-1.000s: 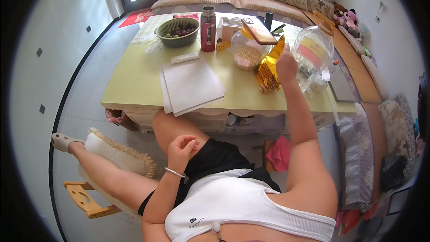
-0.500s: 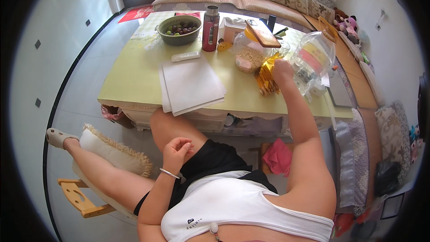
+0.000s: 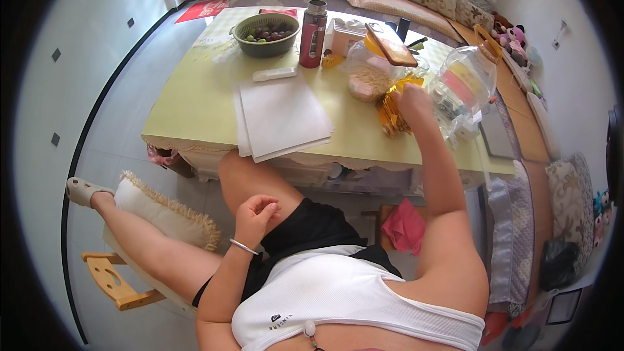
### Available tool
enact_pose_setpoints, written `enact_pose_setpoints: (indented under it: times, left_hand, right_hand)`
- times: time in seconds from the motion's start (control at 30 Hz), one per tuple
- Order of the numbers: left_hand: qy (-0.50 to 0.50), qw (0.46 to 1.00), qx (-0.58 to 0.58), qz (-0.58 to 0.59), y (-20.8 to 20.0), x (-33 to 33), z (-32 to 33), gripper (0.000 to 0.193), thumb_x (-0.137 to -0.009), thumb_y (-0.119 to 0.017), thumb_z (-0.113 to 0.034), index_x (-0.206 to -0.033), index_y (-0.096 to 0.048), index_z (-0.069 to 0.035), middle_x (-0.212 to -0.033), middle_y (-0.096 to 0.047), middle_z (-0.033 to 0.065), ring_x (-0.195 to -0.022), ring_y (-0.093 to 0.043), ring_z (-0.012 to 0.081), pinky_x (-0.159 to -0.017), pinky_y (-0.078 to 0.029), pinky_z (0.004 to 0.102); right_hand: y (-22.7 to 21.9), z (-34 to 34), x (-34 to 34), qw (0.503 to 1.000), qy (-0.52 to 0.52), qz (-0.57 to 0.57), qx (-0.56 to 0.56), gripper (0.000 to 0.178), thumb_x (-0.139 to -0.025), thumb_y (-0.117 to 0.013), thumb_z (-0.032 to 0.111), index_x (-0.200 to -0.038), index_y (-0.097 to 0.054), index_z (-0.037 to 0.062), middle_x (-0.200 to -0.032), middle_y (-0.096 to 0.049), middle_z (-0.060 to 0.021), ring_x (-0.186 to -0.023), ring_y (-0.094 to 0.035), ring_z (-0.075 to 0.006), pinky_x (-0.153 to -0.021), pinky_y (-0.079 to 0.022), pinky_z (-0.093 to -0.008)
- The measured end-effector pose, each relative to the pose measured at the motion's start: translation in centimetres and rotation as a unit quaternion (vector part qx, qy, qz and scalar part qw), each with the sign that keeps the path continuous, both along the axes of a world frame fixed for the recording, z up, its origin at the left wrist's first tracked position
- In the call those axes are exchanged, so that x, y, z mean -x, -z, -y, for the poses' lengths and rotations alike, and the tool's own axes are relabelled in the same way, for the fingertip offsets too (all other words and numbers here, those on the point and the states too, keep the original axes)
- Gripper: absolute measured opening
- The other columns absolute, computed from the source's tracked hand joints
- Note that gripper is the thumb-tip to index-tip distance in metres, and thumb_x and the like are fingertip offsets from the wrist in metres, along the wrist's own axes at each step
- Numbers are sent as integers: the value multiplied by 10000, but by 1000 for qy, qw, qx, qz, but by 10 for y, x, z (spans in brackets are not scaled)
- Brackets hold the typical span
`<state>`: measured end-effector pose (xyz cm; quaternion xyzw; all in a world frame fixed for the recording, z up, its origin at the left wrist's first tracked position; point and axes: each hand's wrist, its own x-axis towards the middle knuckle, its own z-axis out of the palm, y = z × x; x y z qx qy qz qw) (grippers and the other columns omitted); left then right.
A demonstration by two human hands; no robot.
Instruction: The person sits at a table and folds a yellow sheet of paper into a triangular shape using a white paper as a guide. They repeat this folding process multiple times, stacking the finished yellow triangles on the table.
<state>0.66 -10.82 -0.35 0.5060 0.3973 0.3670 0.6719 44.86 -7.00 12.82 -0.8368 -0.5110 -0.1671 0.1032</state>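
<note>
The right hand is over the right part of the tabletop, its fingers closed on a crinkled bundle of gold foil; the fingertips are hidden behind the knuckles. The foil lies between the middle of the tabletop and its right edge, fanning out in strips toward the near edge. The left hand is off the tabletop, over the person's thigh, loosely curled; I cannot tell whether the thumb meets the fingertips. A silver bracelet circles that wrist.

Just beyond the foil stands a clear jar of pale bits, with a phone in a tan case tilted above it. To the right of the foil, toward the right edge, are a large clear jug with an orange top and a gray laptop.

A loose stack of white paper reaches the near edge, left of the foil, and a small white box lies at its far end. Toward the far left corner sits a green bowl of grapes, with a red bottle standing just to its right.
</note>
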Motion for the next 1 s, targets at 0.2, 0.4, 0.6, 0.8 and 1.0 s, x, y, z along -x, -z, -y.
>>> enact_pose_setpoints:
  times: [0.2,0.4,0.6,0.8,1.0]
  left_hand:
    - [-44,996,-71,-22,-15,4,-25,114,-950,-626,-41,-1031,-675,23,-891,-701,70,-761,-656,105,-712,-553,238]
    - [-43,996,-70,-21,-28,1,-27,114,-949,-633,-38,-1038,-674,21,-893,-707,70,-757,-666,109,-718,-556,236]
    - [-65,993,-85,-40,-21,14,-34,106,-945,-633,-24,-1028,-675,27,-886,-708,68,-758,-668,108,-717,-554,235]
    - [-97,988,-111,-40,-29,12,-62,101,-944,-626,-20,-1016,-682,23,-883,-710,65,-766,-665,107,-719,-549,237]
    - [-154,936,-269,-170,-34,8,-96,159,-885,-651,2,-1038,-692,1,-976,-713,80,-844,-677,147,-764,-541,271]
  right_hand:
    - [18,9,94,941,-275,-188,-66,187,-876,-683,270,-875,-708,85,-888,-693,-131,-831,-663,-356,-717,-529,-447]
    - [75,-23,158,867,-488,-12,-105,183,-852,-671,187,-973,-676,49,-1052,-704,-102,-1024,-674,-273,-798,-553,-384]
    - [95,-34,165,854,-513,46,-71,170,-811,-606,104,-948,-644,11,-1082,-692,-134,-1065,-676,-265,-769,-566,-358]
    - [93,-37,164,868,-491,-28,-64,59,-804,-614,93,-844,-645,61,-892,-708,-87,-857,-697,-257,-706,-556,-374]
    - [77,-40,168,882,-443,-136,-86,84,-821,-672,141,-769,-683,75,-784,-697,-76,-776,-679,-274,-699,-544,-384]
